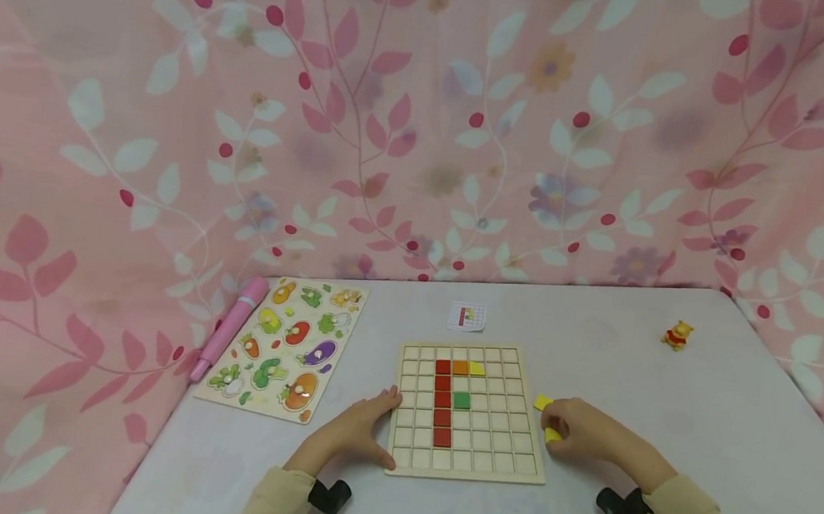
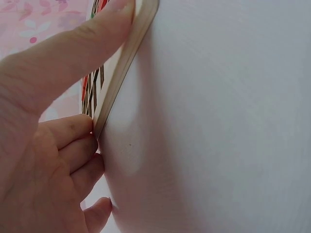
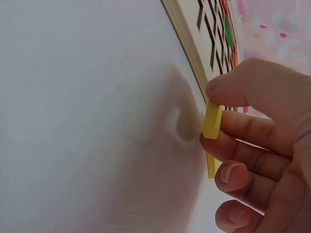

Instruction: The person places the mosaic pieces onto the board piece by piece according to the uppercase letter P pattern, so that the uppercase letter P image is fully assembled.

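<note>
A square wooden grid board (image 1: 465, 469) lies on the table. Five red tiles run down one column, the orange tile (image 1: 461, 368) and yellow tile (image 1: 476, 368) sit in its top row, and a green tile (image 1: 461, 400) sits lower. My left hand (image 1: 358, 429) rests along the board's left edge, thumb at the near corner and fingers farther up. Right of the board, my right hand (image 1: 578, 428) pinches a yellow tile (image 3: 212, 121) between thumb and fingers. Another yellow tile (image 1: 543, 402) lies on the table just beyond those fingers.
A small printed pattern card (image 1: 467, 316) lies behind the board. To the left are a vegetable puzzle board (image 1: 281, 352) and a pink pen-shaped object (image 1: 229, 328). A small yellow bear figurine (image 1: 678, 335) stands at the far right. Floral cloth (image 1: 426, 124) hangs behind the table.
</note>
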Motion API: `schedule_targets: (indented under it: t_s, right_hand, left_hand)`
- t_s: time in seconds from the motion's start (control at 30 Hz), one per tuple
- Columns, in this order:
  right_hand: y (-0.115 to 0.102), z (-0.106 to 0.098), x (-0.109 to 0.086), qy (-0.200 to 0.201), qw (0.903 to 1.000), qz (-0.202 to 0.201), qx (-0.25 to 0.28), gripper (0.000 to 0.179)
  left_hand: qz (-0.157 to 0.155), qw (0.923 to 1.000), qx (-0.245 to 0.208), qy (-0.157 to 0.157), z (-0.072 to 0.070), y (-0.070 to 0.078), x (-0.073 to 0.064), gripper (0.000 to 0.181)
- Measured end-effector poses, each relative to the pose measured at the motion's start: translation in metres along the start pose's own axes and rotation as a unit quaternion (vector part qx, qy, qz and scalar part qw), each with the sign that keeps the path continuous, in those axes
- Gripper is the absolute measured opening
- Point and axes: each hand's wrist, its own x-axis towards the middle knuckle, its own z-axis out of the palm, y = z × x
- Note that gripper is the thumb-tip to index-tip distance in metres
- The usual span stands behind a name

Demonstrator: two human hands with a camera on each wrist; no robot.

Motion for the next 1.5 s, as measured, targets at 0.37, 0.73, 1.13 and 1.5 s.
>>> schedule_targets:
  t_s: [0.37, 0.73, 1.13, 1.5]
  right_hand:
    - [-0.001, -0.004, 0.002, 0.018, 0.9992, -0.035, 0.011, 0.021]
    - [-0.007, -0.002, 0.013, 0.038, 0.998, -0.049, -0.014, 0.012]
    - [-0.025, 0.008, 0.043, 0.055, 0.9976, 0.015, -0.039, 0.011]
    - [-0.032, 0.024, 0.075, 0.102, 0.9927, 0.053, -0.036, 0.017]
  left_hand:
    - [0.007, 1.0, 0.001, 0.0, 0.002, -0.003, 0.002, 0.105]
    - [0.007, 1.0, 0.0, 0.002, 0.002, -0.003, 0.001, 0.105]
    - [0.007, 1.0, 0.002, 0.003, 0.0, -0.001, 0.001, 0.105]
    - [0.0, 1.0, -0.004, 0.0, 0.001, -0.001, 0.0, 0.105]
